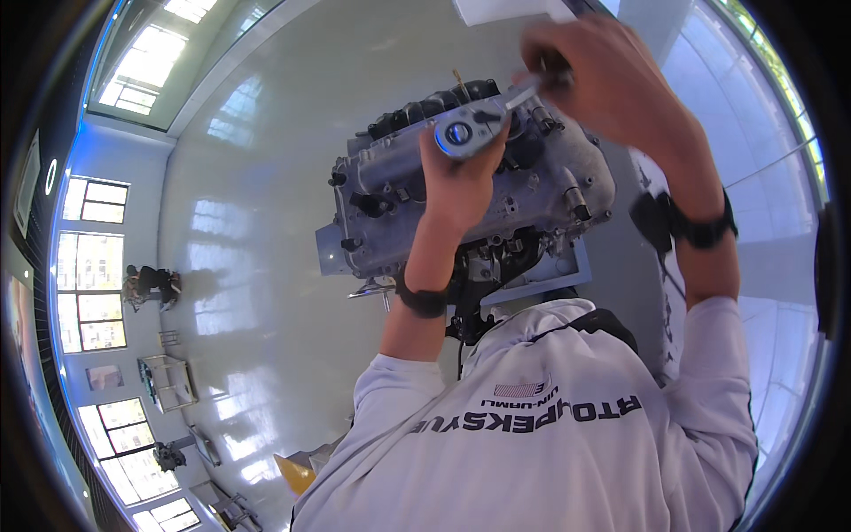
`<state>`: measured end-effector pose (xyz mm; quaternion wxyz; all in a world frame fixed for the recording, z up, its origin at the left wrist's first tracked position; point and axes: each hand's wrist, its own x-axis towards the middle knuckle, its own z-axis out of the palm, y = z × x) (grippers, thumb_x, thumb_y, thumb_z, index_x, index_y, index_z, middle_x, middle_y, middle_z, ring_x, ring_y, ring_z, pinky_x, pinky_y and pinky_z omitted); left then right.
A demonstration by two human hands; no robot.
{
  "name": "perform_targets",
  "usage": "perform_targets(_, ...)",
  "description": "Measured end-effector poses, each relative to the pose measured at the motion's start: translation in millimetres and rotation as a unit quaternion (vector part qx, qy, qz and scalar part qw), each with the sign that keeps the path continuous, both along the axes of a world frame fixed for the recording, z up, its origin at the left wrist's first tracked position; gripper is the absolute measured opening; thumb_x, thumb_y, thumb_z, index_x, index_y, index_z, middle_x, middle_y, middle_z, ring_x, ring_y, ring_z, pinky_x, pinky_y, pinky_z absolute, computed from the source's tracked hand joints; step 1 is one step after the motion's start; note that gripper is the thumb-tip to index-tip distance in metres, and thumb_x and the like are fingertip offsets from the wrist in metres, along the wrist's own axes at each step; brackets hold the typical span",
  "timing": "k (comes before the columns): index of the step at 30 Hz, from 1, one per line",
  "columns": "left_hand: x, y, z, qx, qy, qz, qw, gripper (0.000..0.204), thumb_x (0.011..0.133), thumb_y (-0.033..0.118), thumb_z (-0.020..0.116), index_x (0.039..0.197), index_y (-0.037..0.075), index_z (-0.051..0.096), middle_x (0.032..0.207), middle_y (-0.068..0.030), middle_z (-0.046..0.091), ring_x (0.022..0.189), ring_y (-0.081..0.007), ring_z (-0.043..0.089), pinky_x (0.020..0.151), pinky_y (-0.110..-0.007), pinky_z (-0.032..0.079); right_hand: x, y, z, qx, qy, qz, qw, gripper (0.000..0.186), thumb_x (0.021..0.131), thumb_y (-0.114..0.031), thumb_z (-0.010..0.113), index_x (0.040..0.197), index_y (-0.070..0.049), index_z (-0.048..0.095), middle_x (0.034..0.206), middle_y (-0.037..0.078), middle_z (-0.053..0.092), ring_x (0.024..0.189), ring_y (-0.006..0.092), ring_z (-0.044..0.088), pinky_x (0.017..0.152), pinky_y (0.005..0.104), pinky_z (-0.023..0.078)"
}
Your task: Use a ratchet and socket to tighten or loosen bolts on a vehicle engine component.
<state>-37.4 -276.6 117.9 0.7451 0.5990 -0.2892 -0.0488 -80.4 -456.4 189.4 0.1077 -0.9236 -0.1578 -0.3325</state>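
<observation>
A ratchet wrench [467, 129] with a shiny metal head lies across my two hands, above a car engine [399, 173]. My left hand [459, 188] is closed around the head end from below; its fingertips are partly hidden by the tool. Further right and higher, my right hand [616, 84] grips the dark end of the handle, slightly smeared by motion. Beneath the hands is the engine's grey metal cover, with dark plugs and fittings on it. Whether the wrench is engaged with a bolt cannot be seen.
A black ribbed part [421, 111] runs along the engine's far side. The engine rests on a blue-grey stand [567, 266]. Off to the left, a person [152, 285] is near the windows, with metal frames [168, 383] along that wall. A yellow object [294, 474] shows at lower left.
</observation>
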Motion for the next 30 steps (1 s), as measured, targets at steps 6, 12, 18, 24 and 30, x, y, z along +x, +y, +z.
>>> perform_targets(6, -57.8, 33.4, -34.0, 0.182, -0.11, -0.072, 0.974, 0.012, 0.07, 0.001, 0.064, 0.082, -0.001, 0.064, 0.068, -0.0115, 0.064, 0.065, -0.0236, 0.064, 0.061, -0.036, 0.049, -113.4, 71.5, -41.2, 0.271, 0.284, -0.085, 0.916, 0.019, 0.07, -0.01, 0.07, 0.079, -0.002, 0.056, 0.064, 0.013, 0.059, 0.058, 0.0306, 0.058, 0.055, 0.0337, 0.043)
perform_targets(12, -93.8, 31.2, -83.0, 0.331, -0.229, -0.162, 0.901, 0.021, 0.066, 0.013, 0.07, 0.081, 0.006, 0.056, 0.068, -0.0111, 0.06, 0.067, -0.0336, 0.062, 0.059, -0.042, 0.048, -155.2, 75.4, -110.3, 0.401, 0.356, -0.056, 0.842, 0.025, 0.069, -0.015, 0.071, 0.084, 0.001, 0.057, 0.064, 0.011, 0.057, 0.054, 0.0186, 0.053, 0.053, 0.028, 0.041)
perform_targets(18, -88.5, 59.2, -90.9, 0.358, -0.153, -0.175, 0.904, 0.039, 0.068, 0.008, 0.073, 0.101, 0.005, 0.053, 0.102, -0.014, 0.057, 0.096, -0.0346, 0.055, 0.08, -0.043, 0.044, -144.1, 62.6, -143.6, 0.373, 0.401, -0.023, 0.836, 0.035, 0.069, -0.031, 0.074, 0.073, 0.0, 0.058, 0.062, 0.004, 0.052, 0.052, 0.0096, 0.045, 0.048, 0.0259, 0.034)
perform_targets(24, -46.5, 123.7, -92.1, 0.424, -0.222, 0.068, 0.875, 0.043, 0.076, 0.006, 0.069, 0.115, 0.003, 0.052, 0.115, -0.0164, 0.054, 0.11, -0.0362, 0.05, 0.094, -0.044, 0.04, -107.7, 60.2, -148.8, 0.639, 0.098, 0.03, 0.762, 0.04, 0.068, -0.035, 0.074, 0.069, 0.0, 0.053, 0.059, 0.0, 0.045, 0.052, 0.0082, 0.038, 0.047, 0.0258, 0.027)
perform_targets(30, 31.4, 150.4, -97.2, 0.416, -0.288, 0.197, 0.84, 0.038, 0.076, 0.009, 0.07, 0.11, 0.004, 0.056, 0.111, -0.0116, 0.056, 0.11, -0.0314, 0.052, 0.096, -0.043, 0.039, -90.0, 76.4, -135.4, 0.531, 0.083, -0.127, 0.834, 0.029, 0.08, -0.009, 0.068, 0.063, -0.003, 0.045, 0.059, -0.004, 0.039, 0.058, 0.0038, 0.032, 0.052, 0.0229, 0.021)
